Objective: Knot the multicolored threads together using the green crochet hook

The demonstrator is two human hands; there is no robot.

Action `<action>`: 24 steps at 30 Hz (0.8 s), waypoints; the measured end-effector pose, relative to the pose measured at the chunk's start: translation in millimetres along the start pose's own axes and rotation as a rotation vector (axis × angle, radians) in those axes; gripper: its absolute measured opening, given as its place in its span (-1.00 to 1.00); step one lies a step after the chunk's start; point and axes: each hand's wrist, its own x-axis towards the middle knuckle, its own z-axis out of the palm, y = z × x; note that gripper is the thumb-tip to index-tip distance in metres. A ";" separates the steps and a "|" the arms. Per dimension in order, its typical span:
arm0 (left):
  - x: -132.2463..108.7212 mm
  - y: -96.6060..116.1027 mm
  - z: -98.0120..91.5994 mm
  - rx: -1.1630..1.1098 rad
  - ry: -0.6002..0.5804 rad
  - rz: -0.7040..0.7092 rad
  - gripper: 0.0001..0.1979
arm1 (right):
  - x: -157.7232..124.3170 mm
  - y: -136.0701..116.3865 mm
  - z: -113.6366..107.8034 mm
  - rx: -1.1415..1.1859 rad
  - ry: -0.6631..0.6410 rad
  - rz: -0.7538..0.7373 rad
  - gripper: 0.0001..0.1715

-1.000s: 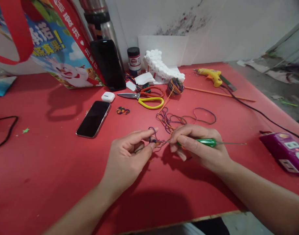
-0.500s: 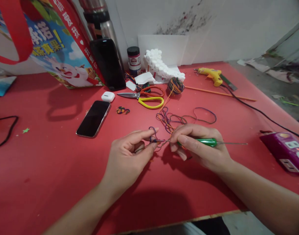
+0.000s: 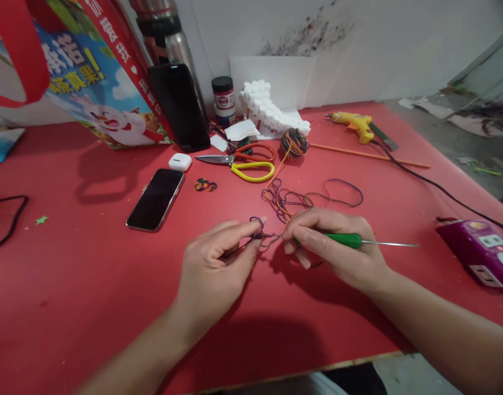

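Between thumb and fingers, my left hand (image 3: 218, 258) pinches a small piece of dark purple yarn (image 3: 256, 221), with a loop standing up from it. My right hand (image 3: 337, 247) is closed round the green handle of a crochet hook (image 3: 345, 240). One thin metal end points left and meets the yarn at my left fingertips; the other sticks out to the right. Loose multicoloured yarn (image 3: 290, 198) lies just beyond my hands and runs back to a yarn ball (image 3: 293, 144). The exact stitch at the hook tip is too small to make out.
On the red table (image 3: 111, 296) lie a phone (image 3: 156, 199), an earbud case (image 3: 180, 162), scissors (image 3: 253, 171) and a small crocheted scrap (image 3: 205, 185). A glue gun (image 3: 352, 124) with its cord is at the back right. A purple power box (image 3: 479, 252) sits at right.
The hook in my right hand has turned slightly and shifted a little left. My left fingers have closed in more on the yarn, and its loop looks lower.
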 end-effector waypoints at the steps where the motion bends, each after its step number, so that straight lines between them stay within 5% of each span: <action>1: -0.3 -0.2 0.4 0.012 0.000 0.015 -0.76 | -0.1 -0.5 0.0 -0.016 -0.001 -0.002 -0.72; 12: -1.5 -9.7 -1.0 0.169 -0.046 0.196 -0.79 | 0.9 -3.1 -0.6 -0.161 -0.063 -0.063 -0.71; 17: -3.2 -13.6 -0.7 0.239 -0.081 0.285 -0.72 | 0.5 -7.9 4.0 -0.470 -0.090 -0.234 -0.75; 20: -2.7 -13.3 0.9 0.216 -0.071 0.211 -0.74 | -1.9 -5.2 8.7 -0.611 -0.090 -0.409 -0.78; 24: 0.1 -11.1 3.7 0.112 -0.018 -0.053 -0.78 | -4.5 2.2 13.0 -0.730 -0.103 -0.570 -0.83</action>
